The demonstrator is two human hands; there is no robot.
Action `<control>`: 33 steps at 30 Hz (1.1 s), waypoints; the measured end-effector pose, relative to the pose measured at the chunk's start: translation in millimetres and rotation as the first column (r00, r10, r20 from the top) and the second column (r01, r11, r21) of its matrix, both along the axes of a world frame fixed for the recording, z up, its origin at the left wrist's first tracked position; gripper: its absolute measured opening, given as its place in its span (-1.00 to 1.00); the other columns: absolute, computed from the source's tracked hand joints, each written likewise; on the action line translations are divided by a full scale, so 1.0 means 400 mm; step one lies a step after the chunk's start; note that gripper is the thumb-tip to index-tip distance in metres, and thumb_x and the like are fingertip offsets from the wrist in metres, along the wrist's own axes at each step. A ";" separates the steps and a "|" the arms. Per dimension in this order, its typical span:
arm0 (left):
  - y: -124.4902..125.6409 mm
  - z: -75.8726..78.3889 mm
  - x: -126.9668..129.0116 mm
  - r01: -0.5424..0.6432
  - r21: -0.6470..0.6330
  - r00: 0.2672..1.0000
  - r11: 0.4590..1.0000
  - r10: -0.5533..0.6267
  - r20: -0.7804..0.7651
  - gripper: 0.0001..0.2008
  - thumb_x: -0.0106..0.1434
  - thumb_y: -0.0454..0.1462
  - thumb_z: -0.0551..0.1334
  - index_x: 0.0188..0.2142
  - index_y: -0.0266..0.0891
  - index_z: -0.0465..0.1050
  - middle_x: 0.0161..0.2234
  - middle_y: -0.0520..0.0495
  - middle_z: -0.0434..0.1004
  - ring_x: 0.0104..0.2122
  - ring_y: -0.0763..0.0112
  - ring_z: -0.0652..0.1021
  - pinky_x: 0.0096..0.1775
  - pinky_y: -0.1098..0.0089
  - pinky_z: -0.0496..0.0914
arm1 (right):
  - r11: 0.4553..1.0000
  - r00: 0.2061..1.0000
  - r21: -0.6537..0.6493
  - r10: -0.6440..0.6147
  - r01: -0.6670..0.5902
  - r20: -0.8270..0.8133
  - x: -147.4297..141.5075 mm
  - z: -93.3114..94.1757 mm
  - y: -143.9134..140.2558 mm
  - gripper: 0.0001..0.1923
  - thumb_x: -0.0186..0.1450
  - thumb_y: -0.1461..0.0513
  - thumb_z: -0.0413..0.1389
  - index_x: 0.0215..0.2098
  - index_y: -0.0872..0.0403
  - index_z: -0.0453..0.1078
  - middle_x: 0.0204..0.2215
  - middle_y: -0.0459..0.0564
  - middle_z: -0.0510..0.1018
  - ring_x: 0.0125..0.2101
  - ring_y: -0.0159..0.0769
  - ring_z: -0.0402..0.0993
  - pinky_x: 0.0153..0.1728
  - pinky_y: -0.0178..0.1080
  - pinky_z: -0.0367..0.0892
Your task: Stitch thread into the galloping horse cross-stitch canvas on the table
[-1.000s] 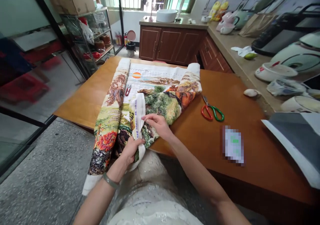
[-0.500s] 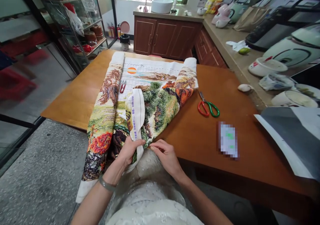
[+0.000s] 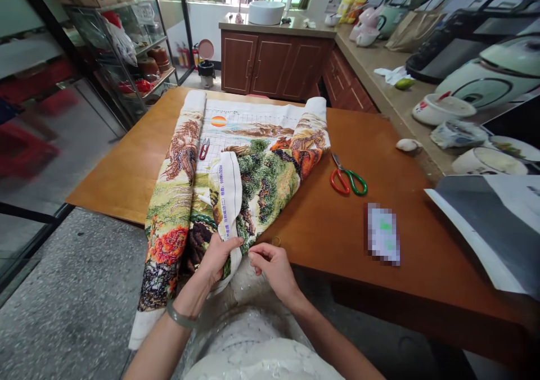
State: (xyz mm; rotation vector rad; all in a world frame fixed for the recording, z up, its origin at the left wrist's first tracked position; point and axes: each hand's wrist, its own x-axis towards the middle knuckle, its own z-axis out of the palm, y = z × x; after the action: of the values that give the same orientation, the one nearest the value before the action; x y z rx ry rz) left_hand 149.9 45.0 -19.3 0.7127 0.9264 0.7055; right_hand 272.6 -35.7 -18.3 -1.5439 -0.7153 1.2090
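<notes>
Both hands' fingers pinch the cloth (image 3: 236,166) at the desk (image 3: 379,161) edge, left hand (image 3: 217,256) at nine o'clock of the right hand (image 3: 274,265).

Embroidered cloth (image 3: 253,166) lies on the table (image 3: 358,228), its near end hanging over the table's front edge. Thread snips (image 3: 204,149) rest on the cloth, far left part. Scissors (image 3: 348,177) on the table just right of the cloth; phone (image 3: 382,234) nearer, right of scissors. Counter (image 3: 379,59) runs behind and right of the table, rice cookers (image 3: 493,71) on it. Shelf rack (image 3: 126,43) far left.
</notes>
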 end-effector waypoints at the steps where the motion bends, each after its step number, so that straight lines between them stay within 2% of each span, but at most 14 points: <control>1: 0.000 0.000 0.000 -0.006 0.004 1.000 1.000 0.006 -0.008 -0.66 -0.12 -0.29 0.43 -0.28 -0.31 0.54 -0.38 -0.04 0.60 -0.43 0.41 0.50 -0.28 0.40 0.36 | 1.000 1.000 0.000 -0.005 0.005 -0.013 -0.002 -0.001 0.001 -0.83 0.06 0.17 0.19 -0.50 0.14 0.44 -0.69 -0.16 0.36 -0.67 -0.46 0.20 -0.64 -0.36 0.18; 9: -0.001 -0.005 0.001 -0.008 0.029 1.000 1.000 0.009 -0.018 -0.64 -0.12 -0.27 0.44 -0.28 -0.31 0.54 -0.35 -0.07 0.60 -0.41 0.39 0.50 -0.24 0.37 0.36 | 1.000 0.997 -0.018 -0.027 0.026 -0.071 -0.008 -0.005 0.002 -0.85 0.04 0.18 0.19 -0.51 0.14 0.44 -0.70 -0.16 0.36 -0.67 -0.47 0.20 -0.66 -0.38 0.19; 16: 0.000 -0.005 0.000 -0.003 0.036 1.000 0.999 0.004 -0.019 -0.67 -0.11 -0.28 0.43 -0.30 -0.32 0.53 -0.38 -0.05 0.59 -0.43 0.41 0.49 -0.27 0.39 0.36 | 0.999 0.999 -0.032 -0.024 0.023 -0.045 -0.009 0.000 0.004 -0.84 0.03 0.18 0.18 -0.51 0.15 0.43 -0.70 -0.16 0.36 -0.68 -0.48 0.19 -0.66 -0.38 0.17; 27: -0.002 -0.002 0.000 0.005 0.020 1.000 1.000 -0.005 -0.008 -0.68 -0.11 -0.28 0.42 -0.32 -0.32 0.51 -0.44 -0.02 0.55 -0.49 0.43 0.46 -0.36 0.40 0.35 | 0.983 0.979 0.017 -0.179 0.181 -0.098 -0.050 -0.017 0.001 -0.80 0.04 0.13 0.21 -0.52 0.12 0.41 -0.67 -0.12 0.43 -0.68 -0.44 0.26 -0.62 -0.35 0.22; 33: -0.002 0.000 -0.002 0.008 0.043 1.000 0.999 -0.008 -0.013 -0.67 -0.10 -0.29 0.42 -0.28 -0.32 0.52 -0.39 -0.05 0.58 -0.44 0.41 0.48 -0.31 0.39 0.36 | 0.984 0.977 0.000 -0.178 0.179 -0.122 -0.049 -0.017 -0.001 -0.79 0.05 0.13 0.21 -0.51 0.14 0.43 -0.67 -0.13 0.41 -0.68 -0.46 0.24 -0.63 -0.36 0.21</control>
State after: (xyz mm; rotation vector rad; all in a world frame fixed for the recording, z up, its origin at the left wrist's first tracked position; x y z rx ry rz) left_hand 149.1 44.3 -19.2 0.7591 0.9222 0.7163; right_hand 252.9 -36.0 -25.2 -1.4782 -0.4922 1.1508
